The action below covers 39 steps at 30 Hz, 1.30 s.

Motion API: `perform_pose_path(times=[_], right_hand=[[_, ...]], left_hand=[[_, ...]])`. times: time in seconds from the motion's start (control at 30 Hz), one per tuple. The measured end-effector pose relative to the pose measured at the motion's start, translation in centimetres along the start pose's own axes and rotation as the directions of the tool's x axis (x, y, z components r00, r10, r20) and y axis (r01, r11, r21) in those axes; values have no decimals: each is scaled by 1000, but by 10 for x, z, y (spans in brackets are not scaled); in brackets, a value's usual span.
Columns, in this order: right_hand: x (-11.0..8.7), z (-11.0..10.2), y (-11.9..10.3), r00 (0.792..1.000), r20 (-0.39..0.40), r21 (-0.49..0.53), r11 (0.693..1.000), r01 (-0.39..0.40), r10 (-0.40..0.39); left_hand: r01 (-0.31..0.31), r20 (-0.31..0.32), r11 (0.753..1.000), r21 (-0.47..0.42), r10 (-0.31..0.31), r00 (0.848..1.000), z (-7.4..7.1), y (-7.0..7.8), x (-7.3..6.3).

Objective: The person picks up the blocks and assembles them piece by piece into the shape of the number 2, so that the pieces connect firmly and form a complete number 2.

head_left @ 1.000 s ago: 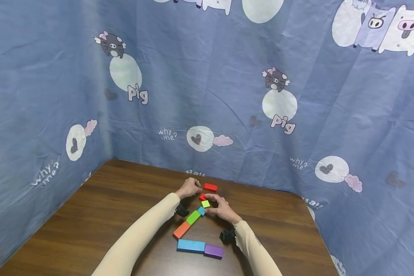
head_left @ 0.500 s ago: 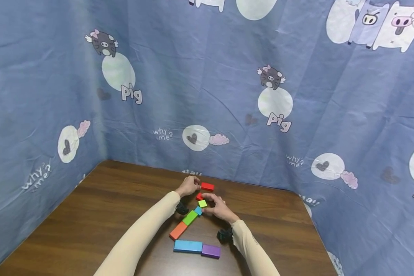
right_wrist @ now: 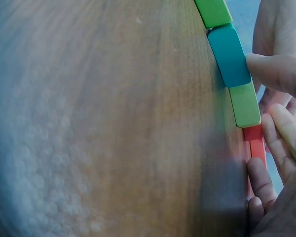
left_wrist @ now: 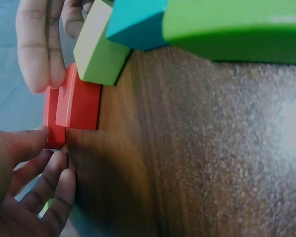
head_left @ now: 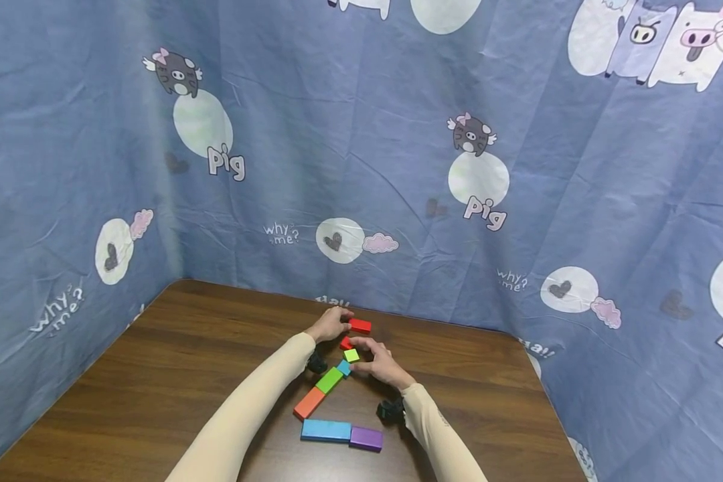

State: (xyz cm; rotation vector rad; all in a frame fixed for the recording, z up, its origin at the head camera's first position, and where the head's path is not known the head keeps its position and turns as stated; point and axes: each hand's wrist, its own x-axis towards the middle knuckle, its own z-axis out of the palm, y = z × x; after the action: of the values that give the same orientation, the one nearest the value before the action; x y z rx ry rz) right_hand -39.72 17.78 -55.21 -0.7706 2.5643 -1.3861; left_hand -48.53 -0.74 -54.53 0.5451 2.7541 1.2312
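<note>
Coloured blocks lie in a Z on the brown table (head_left: 175, 375). My left hand (head_left: 331, 324) pinches the left end of the far red block (head_left: 360, 326) (left_wrist: 52, 121), thumb and curled fingers about it. My right hand (head_left: 378, 361) rests against the diagonal row from the right. Its thumb (right_wrist: 276, 69) touches the teal block (right_wrist: 229, 54) (head_left: 343, 367). Its fingers (right_wrist: 278, 136) lie along the light green block (right_wrist: 245, 103) (head_left: 351, 355) and the small red block (right_wrist: 254, 138) (head_left: 345, 343). In the left wrist view the right fingers (left_wrist: 37, 47) reach past the light green block (left_wrist: 96, 47).
Further down the diagonal sit a green block (head_left: 329, 380) and an orange block (head_left: 309, 403). A blue block (head_left: 326, 430) and a purple block (head_left: 365, 438) form the bottom bar. Blue printed cloth (head_left: 397, 167) walls in the table's back and sides.
Both hands stay on the same blocks. The head view has shifted slightly, and nothing on the table has visibly moved.
</note>
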Motion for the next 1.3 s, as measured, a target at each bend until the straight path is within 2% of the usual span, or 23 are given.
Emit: perform_pose_path(times=[0.2, 0.5, 0.6, 0.73, 0.87, 0.97, 1.0, 1.1, 1.2, 1.23, 1.3], right_hand=[[6, 1, 17, 999, 15, -34, 999, -35, 36], [6, 1, 16, 1000, 12, -11, 1000, -13, 13], [2, -1, 3, 1000, 20, -1, 1000, 1, -1], [2, -1, 6, 1000, 21, -6, 1000, -2, 2], [5, 1, 18, 1000, 9, -30, 999, -14, 15], [6, 1, 17, 1000, 7, -31, 999, -25, 26], [6, 1, 18, 1000, 5, -33, 999, -26, 26], [6, 1, 18, 999, 7, -36, 998, -43, 43], [5, 2, 19, 999, 9, -36, 998, -48, 48], [5, 2, 19, 999, 10, -32, 998, -51, 51], [4, 2, 18, 999, 13, -25, 998, -51, 52]], left_hand=[[2, -7, 999, 52, -2, 1000, 1, 0, 1], [-4, -38, 998, 67, 7, 999, -2, 4, -6], [-4, -42, 998, 67, 6, 999, -3, 3, -8], [-3, -46, 998, 61, 5, 999, -4, 2, -11], [6, -34, 999, 41, -5, 999, -7, -2, -11], [-17, -27, 999, 35, 18, 999, -11, -10, -10], [-59, -36, 997, 48, 61, 998, -13, -14, -10], [-76, -34, 995, 57, 78, 996, -16, -20, -11], [-53, -37, 998, 40, 54, 998, -18, -22, -16], [-10, -32, 1000, 27, 11, 999, -18, -21, -18], [0, -47, 999, 39, 2, 999, -19, -21, -23]])
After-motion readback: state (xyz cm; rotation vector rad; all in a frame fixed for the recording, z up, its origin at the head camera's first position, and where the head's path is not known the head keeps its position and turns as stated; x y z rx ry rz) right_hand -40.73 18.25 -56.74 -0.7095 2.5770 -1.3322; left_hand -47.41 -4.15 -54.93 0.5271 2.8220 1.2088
